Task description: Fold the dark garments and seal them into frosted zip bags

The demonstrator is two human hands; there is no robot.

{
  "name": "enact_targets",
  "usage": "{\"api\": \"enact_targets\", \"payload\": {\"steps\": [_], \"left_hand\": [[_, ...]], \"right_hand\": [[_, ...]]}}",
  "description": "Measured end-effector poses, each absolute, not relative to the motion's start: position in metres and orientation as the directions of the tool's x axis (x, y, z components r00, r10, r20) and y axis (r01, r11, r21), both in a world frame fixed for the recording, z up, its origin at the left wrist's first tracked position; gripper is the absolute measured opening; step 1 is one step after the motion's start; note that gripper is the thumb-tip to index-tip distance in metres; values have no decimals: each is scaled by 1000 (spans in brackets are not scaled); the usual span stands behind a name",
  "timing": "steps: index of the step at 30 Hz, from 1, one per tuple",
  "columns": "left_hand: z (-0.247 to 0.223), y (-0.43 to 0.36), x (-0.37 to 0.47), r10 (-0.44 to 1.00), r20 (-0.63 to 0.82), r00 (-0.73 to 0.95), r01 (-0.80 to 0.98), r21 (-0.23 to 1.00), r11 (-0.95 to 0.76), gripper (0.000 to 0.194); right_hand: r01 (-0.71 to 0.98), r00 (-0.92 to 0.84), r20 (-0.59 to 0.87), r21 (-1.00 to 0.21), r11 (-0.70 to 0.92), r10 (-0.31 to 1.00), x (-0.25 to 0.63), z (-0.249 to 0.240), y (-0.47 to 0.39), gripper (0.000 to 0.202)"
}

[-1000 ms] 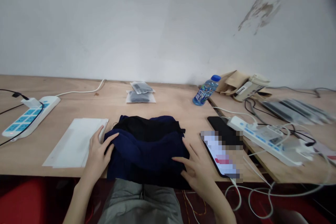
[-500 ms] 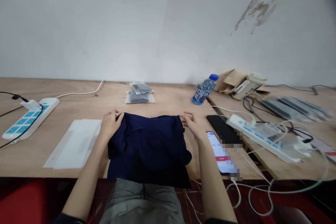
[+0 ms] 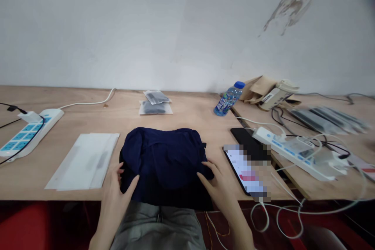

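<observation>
A dark navy cloth garment (image 3: 166, 160), folded into a rumpled bundle, lies at the table's near edge in front of me. Its darker near part reaches over that edge. My left hand (image 3: 118, 185) is at its left side, fingers along the side and thumb over the cloth, spread apart. On the opposite side my right hand (image 3: 216, 183) rests its fingertips by the garment's right edge, thumb apart from the fingers. Neither hand is closed on the cloth. Flat white translucent bags (image 3: 84, 160) lie to the left of my left hand.
Two small packed bags (image 3: 155, 105) are stacked toward the wall. A blue-capped bottle (image 3: 228, 99) leans at the back right. A lit phone (image 3: 244, 172), a black phone-like slab (image 3: 244, 138) and a power strip (image 3: 293, 152) with cables lie right. Another power strip (image 3: 32, 133) lies left.
Both hands have moved from the garment's far corners toward me, down to its near sides. The garment's far edge looks more rounded and bunched.
</observation>
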State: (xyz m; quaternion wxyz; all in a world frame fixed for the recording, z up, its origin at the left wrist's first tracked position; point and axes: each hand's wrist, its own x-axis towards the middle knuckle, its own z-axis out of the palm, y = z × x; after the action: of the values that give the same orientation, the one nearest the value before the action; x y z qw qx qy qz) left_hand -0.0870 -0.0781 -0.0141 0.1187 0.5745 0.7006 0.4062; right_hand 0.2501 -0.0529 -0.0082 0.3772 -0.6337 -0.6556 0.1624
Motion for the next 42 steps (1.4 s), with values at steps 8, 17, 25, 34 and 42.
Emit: {"api": "enact_targets", "payload": {"steps": [8, 17, 25, 34, 42], "left_hand": [[11, -49, -78, 927, 254, -274, 780, 623, 60, 91], [15, -44, -87, 951, 153, -268, 573, 819, 30, 43], [6, -62, -136, 981, 96, -167, 542, 840, 10, 45], [24, -62, -77, 884, 467, 22, 851, 456, -262, 26], [44, -20, -26, 801, 478, 360, 837, 215, -504, 41]], "right_hand": [[665, 287, 197, -746, -47, 937, 232, 20, -41, 37], [10, 401, -144, -987, -161, 905, 212, 59, -60, 33], [147, 412, -261, -926, -347, 873, 231, 29, -93, 42], [834, 226, 432, -549, 56, 873, 217, 32, -74, 26], [813, -361, 317, -354, 462, 877, 190, 21, -4, 44]]}}
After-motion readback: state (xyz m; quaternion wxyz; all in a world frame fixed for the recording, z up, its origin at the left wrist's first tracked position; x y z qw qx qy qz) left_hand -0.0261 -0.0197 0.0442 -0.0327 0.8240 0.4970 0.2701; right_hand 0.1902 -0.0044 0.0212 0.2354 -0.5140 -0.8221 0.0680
